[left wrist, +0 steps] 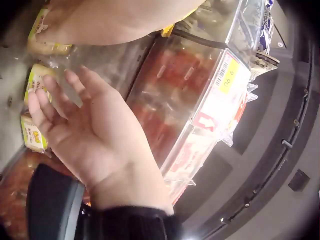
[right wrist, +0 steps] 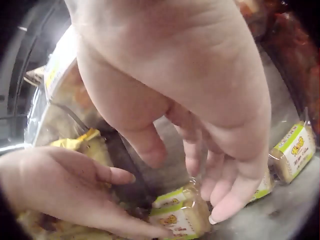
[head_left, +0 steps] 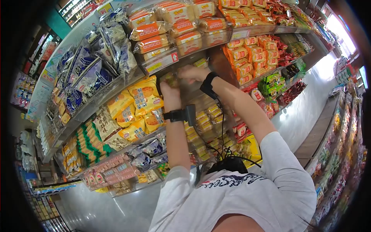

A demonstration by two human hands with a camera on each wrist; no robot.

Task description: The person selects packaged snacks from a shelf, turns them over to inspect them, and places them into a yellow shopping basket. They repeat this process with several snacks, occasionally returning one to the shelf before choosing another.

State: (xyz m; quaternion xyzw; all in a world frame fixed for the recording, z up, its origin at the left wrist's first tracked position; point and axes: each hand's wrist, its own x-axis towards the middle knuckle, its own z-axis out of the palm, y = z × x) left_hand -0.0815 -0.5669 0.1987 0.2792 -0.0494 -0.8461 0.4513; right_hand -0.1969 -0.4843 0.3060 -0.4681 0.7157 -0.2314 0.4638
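Both hands reach into a transparent shelf bin in the head view, the left hand (head_left: 170,91) beside the right hand (head_left: 193,73). In the right wrist view, the left hand (right wrist: 65,190) has its index fingertip right at a small wrapped snack pack (right wrist: 180,215), green and white labelled with tan contents. Its thumb stands apart from the pack. Above it, the right hand (right wrist: 175,85) hangs with loosely bent fingers, fingertips close beside that pack. Another such pack (right wrist: 295,152) lies to the right. From the left wrist view, the right palm shows, fingers spread near a pack (left wrist: 34,132).
Yellow snack bags (head_left: 145,96) fill the bin left of the hands. Orange-wrapped packs (head_left: 253,58) stand to the right. A price-tagged shelf edge (head_left: 162,63) runs just above the hands, under stacked bread packs (head_left: 152,42). Below are lower bins of yellow-labelled packs (head_left: 206,120).
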